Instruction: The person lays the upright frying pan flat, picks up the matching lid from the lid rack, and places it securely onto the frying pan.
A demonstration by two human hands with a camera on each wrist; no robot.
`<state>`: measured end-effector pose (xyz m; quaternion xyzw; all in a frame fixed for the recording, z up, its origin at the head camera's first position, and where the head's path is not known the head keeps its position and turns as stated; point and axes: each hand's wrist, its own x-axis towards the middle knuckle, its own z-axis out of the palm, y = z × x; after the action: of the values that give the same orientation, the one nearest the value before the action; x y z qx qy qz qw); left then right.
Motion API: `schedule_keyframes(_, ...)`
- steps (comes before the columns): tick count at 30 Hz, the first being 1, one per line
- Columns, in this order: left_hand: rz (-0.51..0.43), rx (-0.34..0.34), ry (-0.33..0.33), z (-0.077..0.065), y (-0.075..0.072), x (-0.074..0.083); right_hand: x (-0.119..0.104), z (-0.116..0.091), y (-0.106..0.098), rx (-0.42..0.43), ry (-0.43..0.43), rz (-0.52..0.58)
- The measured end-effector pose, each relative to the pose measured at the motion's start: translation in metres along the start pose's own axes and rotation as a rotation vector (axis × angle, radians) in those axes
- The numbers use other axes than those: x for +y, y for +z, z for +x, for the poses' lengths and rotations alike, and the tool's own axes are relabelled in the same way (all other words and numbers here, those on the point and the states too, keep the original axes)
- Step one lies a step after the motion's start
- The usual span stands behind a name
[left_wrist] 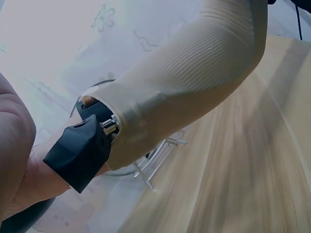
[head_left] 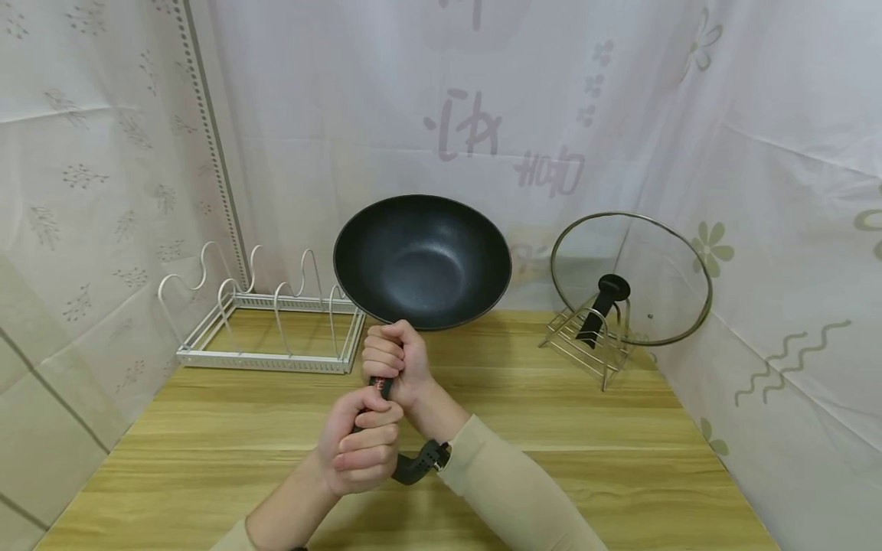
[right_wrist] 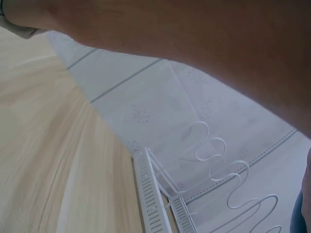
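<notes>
Looks like the carry step; wok (head_left: 423,264) is front and centre, tilted with its inside showing, left hand (head_left: 361,444) and right hand (head_left: 400,363) both with fingers (head_left: 367,458) wrapped round its handle (head_left: 381,388); next move probably wants a steady two-handed swing to the rack (head_left: 258,361); most of the handle's hidden; can't tell if the wok clears the table (head_left: 551,421).

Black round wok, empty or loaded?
Empty. In the head view, the black round wok faces its open side toward the camera, showing a bare dark interior and base with nothing inside.
</notes>
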<state>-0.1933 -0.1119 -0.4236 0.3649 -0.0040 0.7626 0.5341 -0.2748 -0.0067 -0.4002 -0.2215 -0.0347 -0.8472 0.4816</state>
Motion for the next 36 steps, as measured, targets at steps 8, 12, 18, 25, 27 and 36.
schedule_keyframes(8,-0.014,0.019,-0.018,0.001,-0.005,-0.002,-0.003,-0.009,-0.003,0.023,-0.004,0.008)
schedule_keyframes(12,-0.012,0.029,-0.031,0.002,-0.008,-0.003,-0.005,-0.012,-0.005,0.031,-0.011,0.012)
schedule_keyframes(18,-0.015,0.041,-0.05,0.001,-0.013,-0.004,-0.007,-0.018,-0.008,0.056,-0.021,0.006)
schedule_keyframes(25,-0.018,0.057,-0.068,0.002,-0.017,-0.005,-0.01,-0.025,-0.013,0.066,-0.037,-0.013)
schedule_keyframes(27,-0.015,0.061,-0.072,0.003,-0.018,-0.006,-0.011,-0.027,-0.014,0.066,-0.037,-0.015)
schedule_keyframes(36,-0.022,0.079,-0.081,0.003,-0.025,-0.007,-0.014,-0.033,-0.017,0.084,-0.051,-0.026)
